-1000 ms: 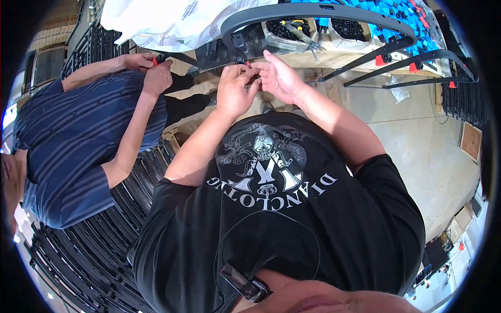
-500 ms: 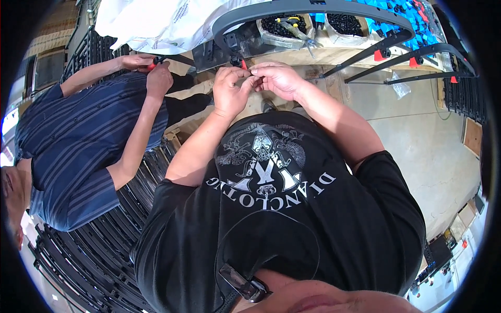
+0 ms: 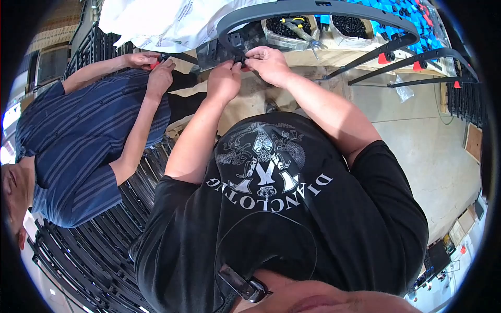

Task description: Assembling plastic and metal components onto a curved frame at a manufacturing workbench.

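At the work surface's near edge, both my hands meet at the end of a curved black frame point(image 3: 313, 7). My left hand point(image 3: 224, 82) has thumb and fingers closed at the frame's end. My right hand point(image 3: 269, 66) pinches beside it from the right, fingertips together; whatever small piece they hold is hidden. A red clip point(image 3: 246, 68) shows partly between the two hands. Behind them lies a dark plate point(image 3: 210, 55) in clear plastic. To the right, more curved black bars point(image 3: 438, 52) carry red clips point(image 3: 386, 57).
Beyond my hands, yellow-handled pliers point(image 3: 297, 27) rest on a box of small black parts point(image 3: 276, 40), beside another such box point(image 3: 355, 41). Blue pieces point(image 3: 407, 39) lie at far right. A white sheet point(image 3: 151, 26) covers the far left. A co-worker point(image 3: 88, 141) stands close at left near stacked black bars point(image 3: 99, 250).
My hands have moved slightly away from my body onto the frame's end. My right hand has shifted up, and the fingertips have parted from the left hand's. The co-worker's hands stay nearly in place.
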A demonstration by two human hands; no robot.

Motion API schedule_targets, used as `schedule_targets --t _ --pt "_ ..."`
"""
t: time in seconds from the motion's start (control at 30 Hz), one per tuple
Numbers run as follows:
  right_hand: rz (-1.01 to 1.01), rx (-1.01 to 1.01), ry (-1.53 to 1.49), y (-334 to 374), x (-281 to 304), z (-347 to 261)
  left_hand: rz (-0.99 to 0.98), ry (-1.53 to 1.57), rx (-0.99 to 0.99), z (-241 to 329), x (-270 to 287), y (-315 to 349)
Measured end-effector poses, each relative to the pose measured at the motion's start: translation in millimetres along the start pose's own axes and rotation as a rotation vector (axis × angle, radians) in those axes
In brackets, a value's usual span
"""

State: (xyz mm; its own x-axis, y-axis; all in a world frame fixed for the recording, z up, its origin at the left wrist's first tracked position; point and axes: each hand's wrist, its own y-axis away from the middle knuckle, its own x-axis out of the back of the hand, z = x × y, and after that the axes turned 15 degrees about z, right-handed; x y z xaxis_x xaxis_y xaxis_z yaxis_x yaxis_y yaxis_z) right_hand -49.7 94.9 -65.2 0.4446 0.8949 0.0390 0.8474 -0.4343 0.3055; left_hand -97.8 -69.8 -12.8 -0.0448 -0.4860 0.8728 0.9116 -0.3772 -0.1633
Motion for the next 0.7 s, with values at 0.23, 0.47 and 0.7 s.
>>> schedule_targets --t 0.23,0.47,0.7 --pt "0.031 0.187 0.079 0 2 -1 -0.212 -0.126 0.015 15 14 -20" --pt "-0.035 -0.115 0.070 -3 3 -20 -0.267 -0.176 -0.067 15 16 -25" --pt "-0.029 -0.349 0.217 -4 -6 -36 -0.270 -0.157 -0.061 11 15 -25"
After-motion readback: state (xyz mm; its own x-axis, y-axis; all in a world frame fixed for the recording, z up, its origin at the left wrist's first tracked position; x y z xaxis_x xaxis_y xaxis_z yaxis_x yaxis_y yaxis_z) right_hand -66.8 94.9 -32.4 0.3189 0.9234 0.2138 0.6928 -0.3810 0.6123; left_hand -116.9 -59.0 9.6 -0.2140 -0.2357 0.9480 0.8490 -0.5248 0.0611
